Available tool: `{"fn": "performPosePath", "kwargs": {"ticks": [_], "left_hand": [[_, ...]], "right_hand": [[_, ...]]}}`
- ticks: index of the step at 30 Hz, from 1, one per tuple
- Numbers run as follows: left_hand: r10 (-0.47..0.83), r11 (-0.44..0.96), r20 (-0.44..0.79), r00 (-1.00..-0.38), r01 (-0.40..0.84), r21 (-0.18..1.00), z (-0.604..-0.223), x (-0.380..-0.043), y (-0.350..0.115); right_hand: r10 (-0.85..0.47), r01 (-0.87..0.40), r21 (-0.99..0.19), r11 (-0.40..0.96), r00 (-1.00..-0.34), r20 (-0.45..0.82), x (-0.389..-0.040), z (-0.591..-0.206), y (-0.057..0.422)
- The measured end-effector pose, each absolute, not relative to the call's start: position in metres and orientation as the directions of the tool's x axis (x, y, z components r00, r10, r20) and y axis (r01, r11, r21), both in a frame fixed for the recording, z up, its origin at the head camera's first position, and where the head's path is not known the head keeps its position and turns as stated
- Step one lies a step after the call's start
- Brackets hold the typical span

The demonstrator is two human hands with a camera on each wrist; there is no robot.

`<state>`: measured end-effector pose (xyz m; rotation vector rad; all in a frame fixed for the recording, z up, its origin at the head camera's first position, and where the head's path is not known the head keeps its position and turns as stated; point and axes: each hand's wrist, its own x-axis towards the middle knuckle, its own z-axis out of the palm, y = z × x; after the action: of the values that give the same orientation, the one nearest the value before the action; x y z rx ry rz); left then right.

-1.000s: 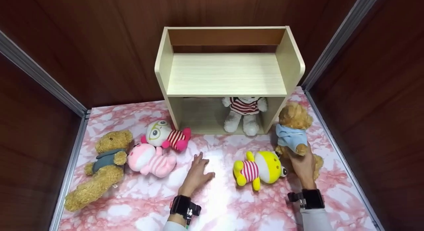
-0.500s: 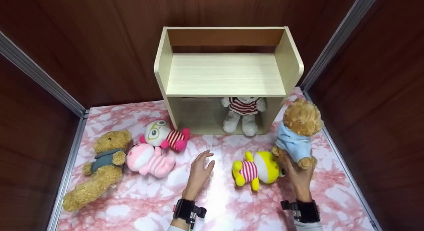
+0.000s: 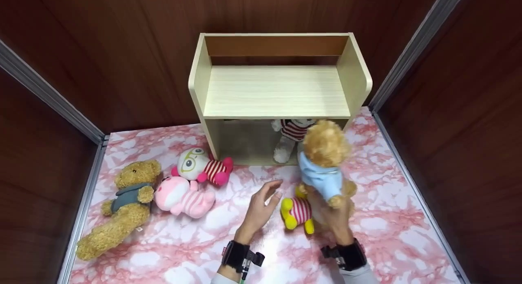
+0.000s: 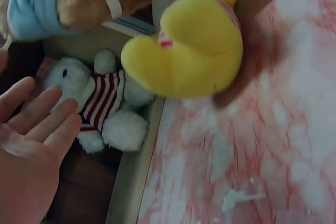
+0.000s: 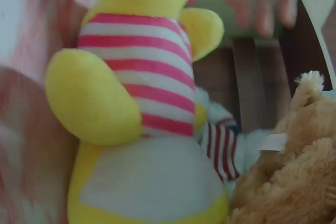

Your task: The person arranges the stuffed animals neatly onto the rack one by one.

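My right hand [image 3: 337, 221] grips the lower body of a brown teddy bear [image 3: 324, 147] in a light blue hoodie, held upright above the table in front of the shelf's right side. Under and beside it lies a yellow plush toy [image 3: 301, 210] with a pink-striped body; its head is hidden behind the bear and hand in the head view. Close by on the left, my left hand [image 3: 261, 206] hovers with fingers loosely extended and nothing in them; its palm [image 4: 26, 156] shows in the left wrist view. A white plush toy [image 3: 285, 147] in a striped shirt sits in the lower compartment, partly covered by the bear.
A pale wooden shelf [image 3: 277, 92] with two levels stands at the back. On the left lie a pink plush toy [image 3: 185, 197], a plush toy with yellow glasses [image 3: 195, 164] and a brown teddy bear [image 3: 132, 198] in a grey-blue top. Dark panels enclose the marbled table [image 3: 391, 243].
My right hand has lifted the blue-hooded teddy bear and carried it left, over the yellow toy and before the shelf. My left hand has moved a little to the right.
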<state>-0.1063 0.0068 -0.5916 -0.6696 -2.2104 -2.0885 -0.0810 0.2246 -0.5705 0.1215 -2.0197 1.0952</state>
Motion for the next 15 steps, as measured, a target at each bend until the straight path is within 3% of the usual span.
{"fn": "performPosePath", "kwargs": {"ticks": [4,11,15], "left_hand": [[0.329,-0.09,0.324,-0.887,0.313,0.946,-0.587,-0.103,0.014],[0.355,-0.141,0.192,-0.915,0.151,0.978,-0.59,-0.098,0.016],[0.365,-0.2,0.13,-0.922,0.059,0.978,-0.597,-0.096,0.014]], "right_hand": [[0.201,-0.385,-0.656,0.65,-0.745,0.636,-0.085,-0.588,0.215],[0.186,-0.257,-0.725,0.639,-0.863,0.47,-0.078,-0.606,0.197],[0.045,-0.342,-0.627,0.7,-0.855,0.517,-0.077,-0.613,0.187]]}}
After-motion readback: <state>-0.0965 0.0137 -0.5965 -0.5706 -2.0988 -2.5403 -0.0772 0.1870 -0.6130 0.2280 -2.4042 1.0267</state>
